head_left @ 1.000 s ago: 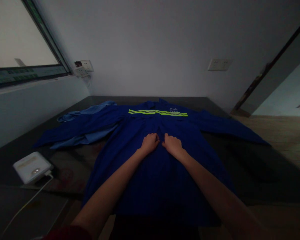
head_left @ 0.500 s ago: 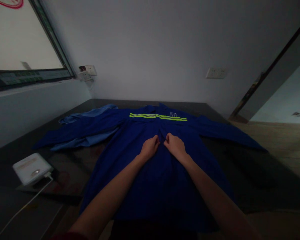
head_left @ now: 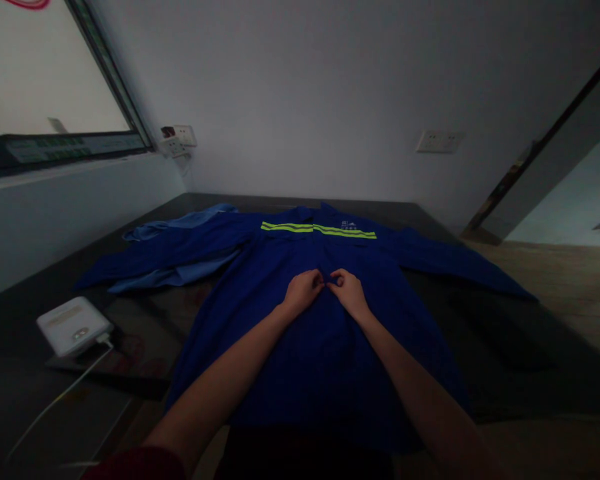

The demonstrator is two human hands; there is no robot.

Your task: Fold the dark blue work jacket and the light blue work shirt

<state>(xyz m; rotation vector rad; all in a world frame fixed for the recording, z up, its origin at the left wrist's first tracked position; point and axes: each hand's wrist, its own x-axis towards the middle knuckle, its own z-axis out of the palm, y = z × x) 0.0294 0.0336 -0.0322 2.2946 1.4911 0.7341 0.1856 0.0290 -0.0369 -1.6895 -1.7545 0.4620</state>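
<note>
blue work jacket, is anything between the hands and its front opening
Nothing visible. The left hand and right hand rest directly on the blue work jacket, fingers pinching cloth at its centre front. The lighter blue garment and white device lie well off to the left.

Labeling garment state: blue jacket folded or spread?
Spread. The blue jacket lies flat on the dark table, sleeves out to both sides, front up.

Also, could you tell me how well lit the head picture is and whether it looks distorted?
Head view: dim, brightest at the window; the blue work jacket and the left hand and right hand pinching it are readable; the dark table sinks into shadow at right; forearms stretch wide near the bottom.
</note>
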